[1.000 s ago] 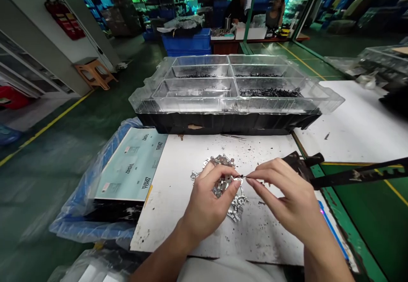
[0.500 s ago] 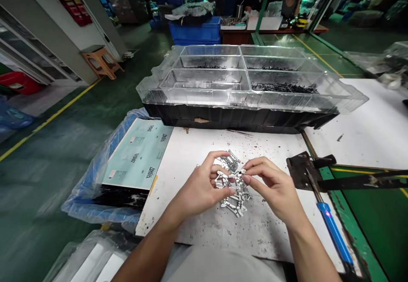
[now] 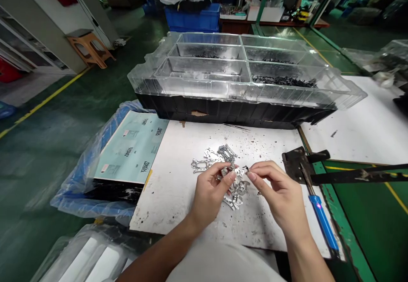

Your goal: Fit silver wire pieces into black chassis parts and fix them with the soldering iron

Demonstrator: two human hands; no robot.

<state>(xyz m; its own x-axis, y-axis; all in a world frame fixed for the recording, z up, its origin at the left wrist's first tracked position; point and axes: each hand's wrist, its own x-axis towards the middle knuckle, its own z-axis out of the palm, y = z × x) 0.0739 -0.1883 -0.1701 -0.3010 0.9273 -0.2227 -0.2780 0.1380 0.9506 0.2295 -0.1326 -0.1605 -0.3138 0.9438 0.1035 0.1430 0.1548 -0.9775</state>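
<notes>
In the head view my left hand [image 3: 208, 195] is closed on a silver metal bracket [image 3: 227, 170], pinched between thumb and fingers and partly hidden by them. My right hand [image 3: 282, 192], just to its right, pinches a small black piece [image 3: 245, 168] between thumb and forefinger. A narrow gap separates the two hands. Behind and beneath them, several loose silver brackets [image 3: 200, 165] lie in a pile on the white tabletop [image 3: 172, 180]. Part of that pile is covered by my left hand.
Beyond the hands stands a clear divided tray [image 3: 204, 88] on a black base, with small black pieces [image 3: 283, 81] inside. At right, a blue-handled soldering iron [image 3: 323, 222] leans on a dark metal holder [image 3: 293, 165]. Thin tweezers [image 3: 236, 127] lie near the tray. A blue-lined bin [image 3: 73, 192] stands left.
My left hand has closed in around a bracket and turned. My right hand has drawn away from the bracket, now showing a small black piece. The whole view has shifted slightly.
</notes>
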